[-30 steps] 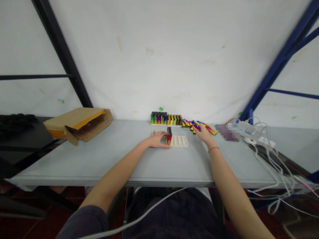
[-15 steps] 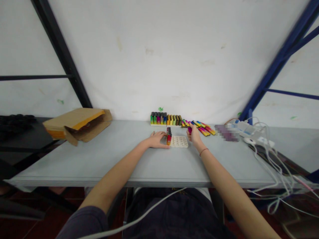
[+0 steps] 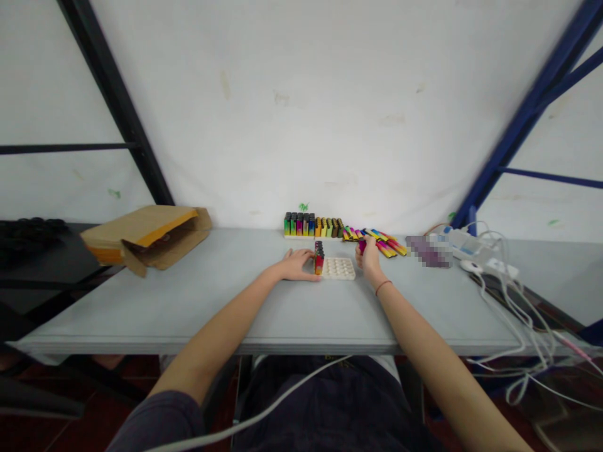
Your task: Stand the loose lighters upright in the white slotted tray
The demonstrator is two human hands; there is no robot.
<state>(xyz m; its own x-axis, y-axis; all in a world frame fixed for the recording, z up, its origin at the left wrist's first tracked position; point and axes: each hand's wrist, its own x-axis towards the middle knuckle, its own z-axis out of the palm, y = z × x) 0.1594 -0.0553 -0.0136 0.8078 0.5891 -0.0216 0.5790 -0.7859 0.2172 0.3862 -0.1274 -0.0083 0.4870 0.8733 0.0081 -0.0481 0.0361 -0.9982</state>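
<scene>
A white tray (image 3: 340,269) with rows of small holes lies on the table, and a row of lighters (image 3: 319,258) with black tops stands upright along its left end. My left hand (image 3: 296,265) curves round that end, thumb at the near corner and fingers on the far side. Just right of the tray, my right hand (image 3: 371,260) is closed on a purple lighter (image 3: 362,245), mostly hidden by the fingers. Behind it several loose coloured lighters (image 3: 390,246) lie in a pile.
Standing lighters fill trays against the wall, one group dark-topped (image 3: 299,225), another yellowish (image 3: 328,227). An opened cardboard box (image 3: 141,229) lies at the left. To the right are a blurred purple patch (image 3: 428,251), a power strip (image 3: 466,242) and tangled white cables (image 3: 516,307).
My right hand has shifted slightly right, away from the tray, and the purple lighter in it has tilted. My left hand has stayed at the tray's end.
</scene>
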